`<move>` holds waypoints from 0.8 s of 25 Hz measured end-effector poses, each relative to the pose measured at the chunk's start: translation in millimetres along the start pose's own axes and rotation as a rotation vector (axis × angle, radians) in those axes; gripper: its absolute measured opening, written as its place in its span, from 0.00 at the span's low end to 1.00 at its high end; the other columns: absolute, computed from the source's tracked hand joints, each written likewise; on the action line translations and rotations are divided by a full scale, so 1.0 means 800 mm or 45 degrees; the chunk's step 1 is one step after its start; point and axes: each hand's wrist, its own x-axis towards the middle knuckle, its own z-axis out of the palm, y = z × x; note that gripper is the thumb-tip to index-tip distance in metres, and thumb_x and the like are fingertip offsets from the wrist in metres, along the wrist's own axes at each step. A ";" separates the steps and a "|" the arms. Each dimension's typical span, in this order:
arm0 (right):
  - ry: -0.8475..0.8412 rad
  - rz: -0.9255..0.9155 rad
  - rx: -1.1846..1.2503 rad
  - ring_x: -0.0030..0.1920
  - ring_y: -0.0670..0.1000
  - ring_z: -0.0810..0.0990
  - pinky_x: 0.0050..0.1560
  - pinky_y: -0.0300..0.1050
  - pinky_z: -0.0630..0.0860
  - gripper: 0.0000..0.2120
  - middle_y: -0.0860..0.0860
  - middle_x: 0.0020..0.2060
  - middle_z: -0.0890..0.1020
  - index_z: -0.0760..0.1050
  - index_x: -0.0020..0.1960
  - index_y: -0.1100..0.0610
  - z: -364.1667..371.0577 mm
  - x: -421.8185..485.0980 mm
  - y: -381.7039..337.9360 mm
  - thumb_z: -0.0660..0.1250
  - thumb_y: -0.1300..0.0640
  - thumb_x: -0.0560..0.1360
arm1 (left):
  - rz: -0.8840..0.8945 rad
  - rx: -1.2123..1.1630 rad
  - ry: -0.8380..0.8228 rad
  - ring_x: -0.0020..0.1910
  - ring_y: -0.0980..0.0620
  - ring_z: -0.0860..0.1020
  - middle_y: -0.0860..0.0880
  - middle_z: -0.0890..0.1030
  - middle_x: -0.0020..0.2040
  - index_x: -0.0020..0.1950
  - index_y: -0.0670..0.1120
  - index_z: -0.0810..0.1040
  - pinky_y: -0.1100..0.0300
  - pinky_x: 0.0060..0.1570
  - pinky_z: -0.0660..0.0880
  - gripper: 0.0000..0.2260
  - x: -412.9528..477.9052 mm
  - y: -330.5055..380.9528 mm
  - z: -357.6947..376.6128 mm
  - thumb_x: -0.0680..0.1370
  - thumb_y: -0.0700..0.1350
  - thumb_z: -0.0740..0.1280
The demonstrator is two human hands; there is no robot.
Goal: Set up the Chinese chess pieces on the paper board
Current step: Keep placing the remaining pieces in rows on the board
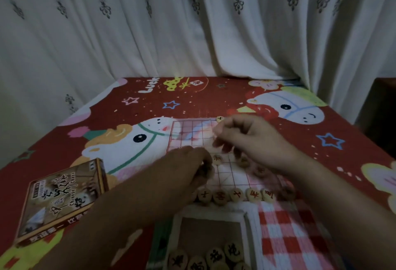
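Observation:
The paper board [192, 129], printed with a red grid, lies in the middle of the table. A row of round wooden chess pieces [236, 194] lines its near edge. Three more pieces [217, 159] sit a little further up the board, and one piece [220, 119] is at the far edge. My left hand [188, 169] is low over the board's near left part, fingertips curled round a blurred piece [206, 170]. My right hand [242, 139] hovers above the board's right side with curled fingers. Blur hides whether it holds anything.
A red cartoon tablecloth [214, 98] covers the table. The chess box lid [62, 199] lies at the near left. An open box tray [211, 222] with several loose pieces [214, 255] sits at the near edge, beside a red checked cloth [285, 227]. White curtains [192, 23] hang behind.

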 end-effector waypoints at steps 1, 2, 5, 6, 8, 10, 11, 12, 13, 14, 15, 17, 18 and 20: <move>-0.076 -0.005 0.049 0.38 0.51 0.84 0.33 0.40 0.77 0.10 0.54 0.40 0.86 0.80 0.51 0.59 0.010 -0.013 -0.008 0.70 0.52 0.77 | -0.036 -0.050 0.028 0.44 0.59 0.76 0.56 0.76 0.47 0.53 0.55 0.72 0.64 0.43 0.75 0.03 0.001 0.001 -0.005 0.80 0.48 0.63; -0.087 0.002 0.095 0.39 0.54 0.84 0.34 0.42 0.77 0.10 0.55 0.40 0.86 0.79 0.51 0.60 0.017 -0.022 -0.011 0.71 0.53 0.76 | -0.066 -0.105 0.026 0.42 0.59 0.75 0.56 0.76 0.46 0.52 0.54 0.72 0.66 0.41 0.74 0.03 0.001 0.002 -0.009 0.80 0.47 0.63; 0.044 0.088 0.174 0.39 0.59 0.84 0.35 0.46 0.79 0.12 0.60 0.39 0.84 0.78 0.52 0.63 0.018 -0.027 -0.007 0.75 0.58 0.73 | -0.029 -0.095 0.101 0.43 0.57 0.74 0.54 0.74 0.46 0.54 0.53 0.73 0.62 0.42 0.73 0.05 0.008 0.008 -0.019 0.80 0.45 0.63; 0.058 0.115 0.191 0.38 0.57 0.84 0.34 0.46 0.79 0.13 0.60 0.38 0.84 0.77 0.52 0.64 0.017 -0.027 -0.006 0.75 0.59 0.73 | -0.017 -0.082 0.123 0.44 0.56 0.72 0.55 0.73 0.46 0.54 0.54 0.72 0.62 0.43 0.71 0.05 0.010 0.009 -0.020 0.80 0.45 0.63; 0.030 0.130 0.233 0.36 0.53 0.84 0.34 0.45 0.79 0.12 0.58 0.36 0.84 0.76 0.53 0.64 0.018 -0.026 -0.003 0.75 0.62 0.73 | 0.021 -0.039 0.143 0.45 0.54 0.70 0.54 0.71 0.46 0.55 0.53 0.71 0.61 0.43 0.69 0.05 0.016 0.012 -0.017 0.80 0.45 0.64; 0.032 0.153 0.275 0.36 0.54 0.84 0.35 0.45 0.78 0.10 0.59 0.37 0.85 0.76 0.53 0.62 0.022 -0.024 0.003 0.73 0.65 0.73 | 0.017 0.005 0.145 0.47 0.53 0.70 0.53 0.70 0.48 0.58 0.51 0.71 0.60 0.46 0.69 0.08 0.021 0.012 -0.012 0.80 0.45 0.63; 0.049 0.170 0.301 0.37 0.55 0.84 0.36 0.45 0.79 0.09 0.60 0.37 0.85 0.76 0.52 0.61 0.023 -0.022 0.008 0.72 0.66 0.74 | -0.003 -0.003 0.138 0.49 0.53 0.69 0.53 0.70 0.49 0.61 0.51 0.71 0.59 0.48 0.69 0.10 0.024 0.011 -0.011 0.80 0.44 0.64; 0.073 0.184 0.330 0.37 0.56 0.84 0.35 0.46 0.79 0.09 0.61 0.37 0.85 0.76 0.52 0.60 0.022 -0.020 0.012 0.72 0.67 0.74 | -0.031 -0.028 0.138 0.50 0.53 0.70 0.53 0.70 0.50 0.64 0.51 0.70 0.58 0.50 0.70 0.13 0.025 0.008 -0.010 0.80 0.44 0.64; 0.106 0.192 0.346 0.36 0.57 0.84 0.34 0.45 0.79 0.08 0.61 0.36 0.84 0.76 0.52 0.60 0.018 -0.016 0.017 0.71 0.67 0.75 | -0.065 -0.060 0.143 0.51 0.53 0.71 0.53 0.71 0.51 0.67 0.52 0.69 0.58 0.52 0.72 0.16 0.026 0.003 -0.011 0.80 0.42 0.64; 0.153 0.195 0.332 0.35 0.56 0.83 0.33 0.45 0.79 0.08 0.60 0.35 0.84 0.76 0.52 0.60 0.010 -0.011 0.022 0.70 0.68 0.75 | -0.105 -0.093 0.149 0.50 0.55 0.72 0.53 0.72 0.52 0.68 0.52 0.68 0.59 0.51 0.73 0.17 0.026 -0.003 -0.013 0.80 0.41 0.63; 0.212 0.195 0.290 0.34 0.54 0.83 0.33 0.45 0.79 0.08 0.59 0.35 0.84 0.77 0.53 0.60 -0.001 -0.003 0.028 0.70 0.67 0.76 | -0.145 -0.121 0.146 0.47 0.58 0.73 0.53 0.73 0.52 0.68 0.52 0.68 0.62 0.48 0.73 0.18 0.027 -0.011 -0.015 0.80 0.40 0.63; 0.361 0.226 0.216 0.34 0.53 0.83 0.38 0.47 0.80 0.09 0.57 0.38 0.85 0.80 0.54 0.60 -0.029 0.018 0.043 0.71 0.67 0.75 | -0.213 -0.166 0.133 0.45 0.63 0.73 0.53 0.74 0.54 0.68 0.52 0.68 0.67 0.44 0.74 0.18 0.030 -0.025 -0.017 0.80 0.38 0.63; 0.437 0.256 0.189 0.34 0.51 0.82 0.38 0.47 0.81 0.09 0.57 0.39 0.85 0.80 0.53 0.61 -0.043 0.032 0.051 0.72 0.66 0.74 | -0.236 -0.187 0.130 0.45 0.65 0.73 0.53 0.74 0.56 0.68 0.52 0.68 0.67 0.44 0.75 0.18 0.032 -0.030 -0.017 0.80 0.37 0.63; 0.554 0.306 0.102 0.32 0.50 0.80 0.33 0.44 0.78 0.06 0.56 0.38 0.83 0.79 0.50 0.60 -0.063 0.064 0.069 0.74 0.65 0.74 | -0.250 -0.215 0.129 0.45 0.65 0.74 0.53 0.74 0.56 0.67 0.52 0.68 0.68 0.43 0.75 0.19 0.037 -0.036 -0.013 0.80 0.37 0.63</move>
